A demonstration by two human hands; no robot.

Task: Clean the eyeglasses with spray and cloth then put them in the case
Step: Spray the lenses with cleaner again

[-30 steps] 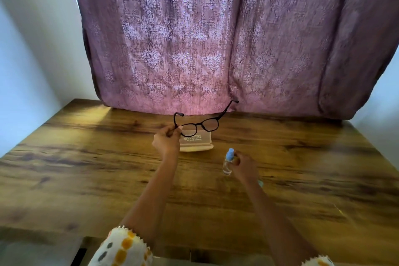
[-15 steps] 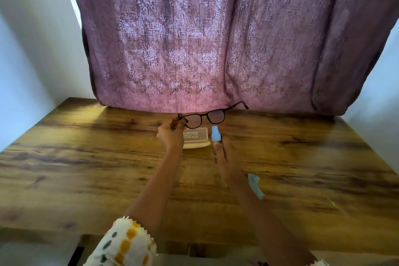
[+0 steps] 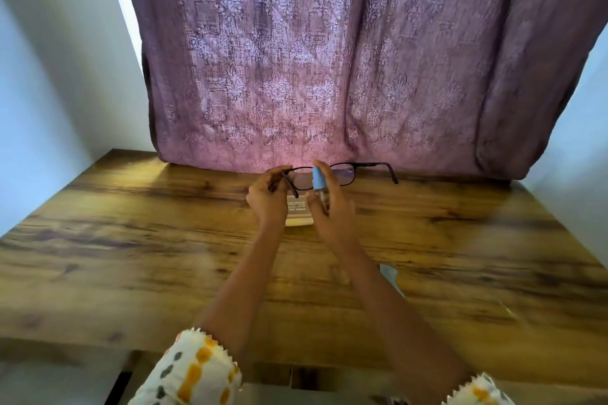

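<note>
The left hand (image 3: 268, 199) pinches the black-framed eyeglasses (image 3: 342, 173) by one temple above the wooden table (image 3: 131, 240); the right hand (image 3: 332, 207) grips a small blue-capped spray bottle (image 3: 318, 182) just before the lenses.

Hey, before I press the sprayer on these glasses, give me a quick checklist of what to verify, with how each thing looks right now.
1. Eyeglasses held firmly: ok, the left hand grips them at the left temple, lifted above the table.
2. Spray bottle in hand: ok, the right hand holds it upright, blue cap on top.
3. Bottle close to a lens: ok, it sits right in front of the frame.
4. Nozzle facing the lens: cannot tell, the opening is too small to see.
5. Cloth within reach: ok, a light piece peeks out beside the right forearm.
6. Case ready: cannot tell, the hands hide most of it.
</note>
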